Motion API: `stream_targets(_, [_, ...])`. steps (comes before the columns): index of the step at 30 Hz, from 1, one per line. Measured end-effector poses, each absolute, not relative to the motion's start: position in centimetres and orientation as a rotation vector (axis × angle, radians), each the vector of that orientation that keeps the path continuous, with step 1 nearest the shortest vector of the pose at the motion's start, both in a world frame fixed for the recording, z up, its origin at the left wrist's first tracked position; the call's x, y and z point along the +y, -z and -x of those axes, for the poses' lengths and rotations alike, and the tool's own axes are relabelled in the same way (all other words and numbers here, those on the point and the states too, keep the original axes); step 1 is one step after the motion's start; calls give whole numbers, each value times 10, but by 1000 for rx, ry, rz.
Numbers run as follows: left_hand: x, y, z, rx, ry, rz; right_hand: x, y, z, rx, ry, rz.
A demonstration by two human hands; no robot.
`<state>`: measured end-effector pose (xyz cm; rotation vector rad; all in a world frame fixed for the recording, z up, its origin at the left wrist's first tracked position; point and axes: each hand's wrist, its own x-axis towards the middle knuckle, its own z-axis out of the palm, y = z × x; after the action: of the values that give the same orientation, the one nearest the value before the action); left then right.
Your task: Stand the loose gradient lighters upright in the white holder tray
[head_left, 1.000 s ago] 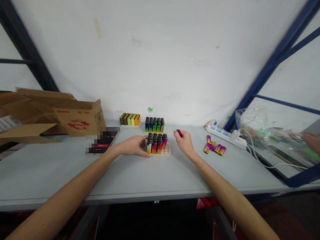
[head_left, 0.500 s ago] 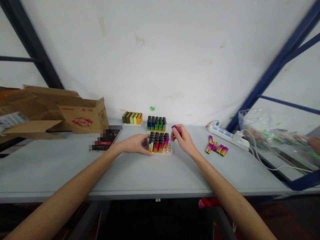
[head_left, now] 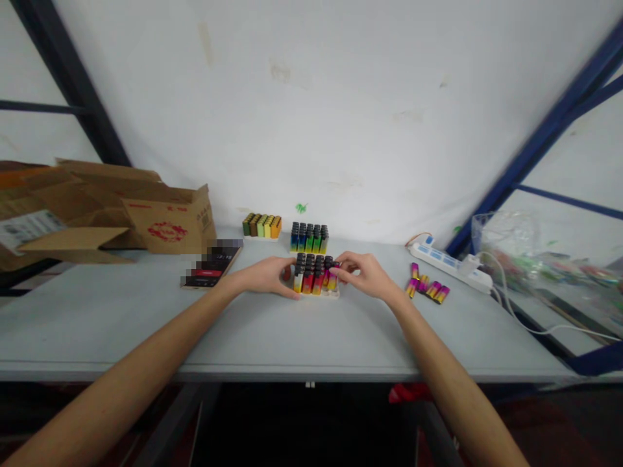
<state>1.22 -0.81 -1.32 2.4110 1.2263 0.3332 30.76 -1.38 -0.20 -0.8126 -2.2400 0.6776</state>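
Observation:
A pale tray [head_left: 332, 295] holds upright lighters with black tops, in rows of white, red, orange and purple-yellow. My left hand [head_left: 268, 275] grips its left end, thumb along the front and fingers round the back. Over the right end, my right hand [head_left: 364, 274] pinches a purple-yellow lighter [head_left: 333, 280], which stands upright among the holes there. The fingers hide part of that lighter, so I cannot tell how deep it sits. Several loose purple-yellow lighters [head_left: 433, 290] lie on the table to the right of my right hand.
Behind stand a tray of blue and green lighters [head_left: 309, 239] and a tray of yellow, green and brown ones [head_left: 262, 226]. A phone-like dark panel [head_left: 214, 266] and an open cardboard box [head_left: 168, 224] lie left. A white power strip [head_left: 450, 266] with cables sits right.
My right hand has lowered the purple-yellow lighter from above the tray's right side down into its right end. My left hand keeps its hold on the left end.

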Motion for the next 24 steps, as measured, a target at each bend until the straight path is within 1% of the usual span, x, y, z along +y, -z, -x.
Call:
stream_targets(9, [-7,14,-12,1236,-304,-2417,-14,5,-308,-2300,-825,837])
stream_targets(19, [-8,13,-12,1236,-340,-2405,-14,-3,-316,-2355,-796,893])
stream_targets(24, [-6,15,-11,1231,-326,-2411,-15,4,-305,-2382,-758,899])
